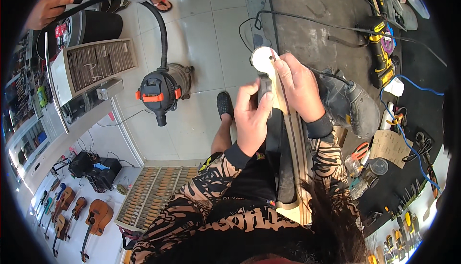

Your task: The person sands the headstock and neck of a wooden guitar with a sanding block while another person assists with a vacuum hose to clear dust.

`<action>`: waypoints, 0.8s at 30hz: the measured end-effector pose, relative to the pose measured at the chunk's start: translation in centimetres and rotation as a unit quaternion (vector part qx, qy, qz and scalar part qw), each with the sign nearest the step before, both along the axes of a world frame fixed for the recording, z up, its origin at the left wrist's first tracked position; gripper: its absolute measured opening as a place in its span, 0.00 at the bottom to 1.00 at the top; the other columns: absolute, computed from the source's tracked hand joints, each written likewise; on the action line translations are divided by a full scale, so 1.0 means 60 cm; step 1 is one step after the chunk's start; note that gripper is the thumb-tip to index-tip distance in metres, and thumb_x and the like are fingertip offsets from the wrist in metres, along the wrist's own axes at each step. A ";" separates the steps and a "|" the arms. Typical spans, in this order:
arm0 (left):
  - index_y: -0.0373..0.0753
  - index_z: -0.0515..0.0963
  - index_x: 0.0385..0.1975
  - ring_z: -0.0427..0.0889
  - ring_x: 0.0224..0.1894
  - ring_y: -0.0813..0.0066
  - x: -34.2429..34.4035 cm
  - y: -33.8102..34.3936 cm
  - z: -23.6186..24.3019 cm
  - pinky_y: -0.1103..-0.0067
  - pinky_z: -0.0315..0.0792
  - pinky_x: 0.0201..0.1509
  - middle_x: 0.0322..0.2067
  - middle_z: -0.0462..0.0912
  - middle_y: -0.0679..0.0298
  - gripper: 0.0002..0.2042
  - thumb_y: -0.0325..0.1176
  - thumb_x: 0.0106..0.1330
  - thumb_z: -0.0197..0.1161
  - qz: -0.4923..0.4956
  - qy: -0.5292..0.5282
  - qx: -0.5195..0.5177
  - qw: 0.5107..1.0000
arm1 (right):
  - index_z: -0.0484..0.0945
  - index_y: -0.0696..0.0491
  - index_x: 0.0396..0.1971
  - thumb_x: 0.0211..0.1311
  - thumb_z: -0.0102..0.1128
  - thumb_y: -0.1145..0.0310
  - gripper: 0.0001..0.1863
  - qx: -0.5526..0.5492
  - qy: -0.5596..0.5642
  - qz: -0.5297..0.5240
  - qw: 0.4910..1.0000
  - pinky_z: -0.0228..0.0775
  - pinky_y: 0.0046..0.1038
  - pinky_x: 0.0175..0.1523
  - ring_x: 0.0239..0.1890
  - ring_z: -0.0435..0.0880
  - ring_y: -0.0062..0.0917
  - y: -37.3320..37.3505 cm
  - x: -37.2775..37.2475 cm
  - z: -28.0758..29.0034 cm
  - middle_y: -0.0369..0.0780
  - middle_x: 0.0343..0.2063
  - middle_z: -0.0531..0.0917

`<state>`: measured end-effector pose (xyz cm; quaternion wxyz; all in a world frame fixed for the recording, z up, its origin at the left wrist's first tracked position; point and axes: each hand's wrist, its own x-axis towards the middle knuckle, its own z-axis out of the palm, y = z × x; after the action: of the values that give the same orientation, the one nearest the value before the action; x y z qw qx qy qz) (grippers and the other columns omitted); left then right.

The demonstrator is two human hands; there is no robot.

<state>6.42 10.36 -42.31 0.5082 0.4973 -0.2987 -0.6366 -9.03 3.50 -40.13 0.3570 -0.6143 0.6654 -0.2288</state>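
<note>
My left hand (252,120) is closed on a small dark grey block (264,85), which sits against a pale wooden piece just below its round white end (262,60). My right hand (302,93) grips that long wooden piece (301,168) near the top, with the thumb beside a small dark hole. The piece has dark lengthwise stripes and runs down toward my body, over a dark support whose full shape is partly hidden by my arms and hair.
A grey workbench (312,5) holds a yellow-black power tool (382,57), cables, a grey power tool (362,110) and scissors (360,152). A shop vacuum (158,96) stands on the tiles, left. Another person's hand (43,12) holds its hose, upper left. Small guitars (98,216) line the lower left.
</note>
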 end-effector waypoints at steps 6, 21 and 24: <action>0.31 0.74 0.62 0.73 0.37 0.88 -0.004 -0.012 -0.007 0.84 0.69 0.39 0.42 0.79 0.70 0.14 0.28 0.84 0.66 0.014 0.024 0.010 1.000 | 0.80 0.55 0.45 0.89 0.53 0.53 0.19 0.013 -0.011 -0.004 1.000 0.78 0.50 0.42 0.38 0.88 0.57 0.003 0.003 0.002 0.54 0.32 0.87; 0.29 0.75 0.62 0.78 0.50 0.82 -0.008 0.005 -0.002 0.78 0.75 0.56 0.52 0.80 0.63 0.14 0.27 0.83 0.66 0.014 -0.038 -0.030 0.999 | 0.82 0.56 0.46 0.89 0.53 0.52 0.21 0.020 -0.012 -0.017 1.000 0.78 0.50 0.42 0.38 0.88 0.57 0.005 0.004 0.002 0.54 0.32 0.87; 0.28 0.75 0.61 0.77 0.49 0.82 -0.006 0.028 0.004 0.78 0.75 0.55 0.51 0.80 0.64 0.14 0.27 0.83 0.66 0.030 -0.003 -0.028 0.999 | 0.82 0.56 0.46 0.89 0.53 0.53 0.20 0.016 -0.006 -0.015 1.000 0.78 0.50 0.43 0.39 0.88 0.57 0.003 0.006 0.004 0.54 0.33 0.87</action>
<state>6.05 12.04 -42.08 0.5394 0.4938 -0.3028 -0.6112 -8.68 3.67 -39.87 0.3667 -0.5971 0.6762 -0.2274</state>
